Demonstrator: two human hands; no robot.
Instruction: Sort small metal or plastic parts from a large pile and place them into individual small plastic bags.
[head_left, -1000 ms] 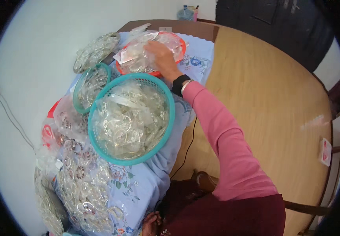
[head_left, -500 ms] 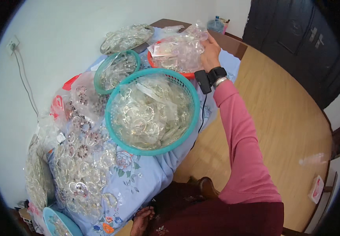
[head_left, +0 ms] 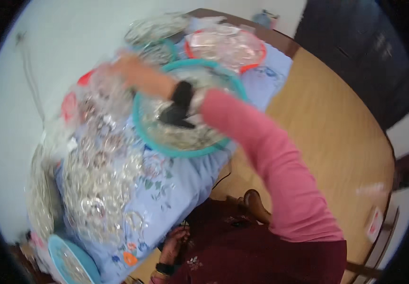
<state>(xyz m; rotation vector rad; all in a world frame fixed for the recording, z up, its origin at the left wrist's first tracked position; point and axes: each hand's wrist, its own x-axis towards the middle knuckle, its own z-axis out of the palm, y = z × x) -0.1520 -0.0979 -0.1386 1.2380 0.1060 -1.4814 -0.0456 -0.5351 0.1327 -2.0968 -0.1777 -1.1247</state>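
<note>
My right hand (head_left: 131,71) is smeared by motion, reaching across to the left over the small teal basket and the clear plastic bag (head_left: 105,85) of bracelets. Whether it holds anything does not show. Its forearm passes above the large teal basket (head_left: 190,152), which is filled with bagged silvery bangles. My left hand (head_left: 178,241) hangs low beside the table edge, against the dark red apron (head_left: 247,251). Its fingers are blurred and partly in shadow. Many loose bracelets (head_left: 95,203) in clear wrap lie spread on the blue flowered cloth (head_left: 159,173).
A red basket (head_left: 262,57) with clear packets stands at the far right of the table. Behind the small teal basket (head_left: 171,49) lies a heap of packets (head_left: 157,26). A pale blue bowl (head_left: 55,248) stands at the near left. A dark door (head_left: 356,57) is at right.
My right hand has swept left from the packets on the red basket to above the small teal basket and the bag. My left hand has shifted slightly up.
</note>
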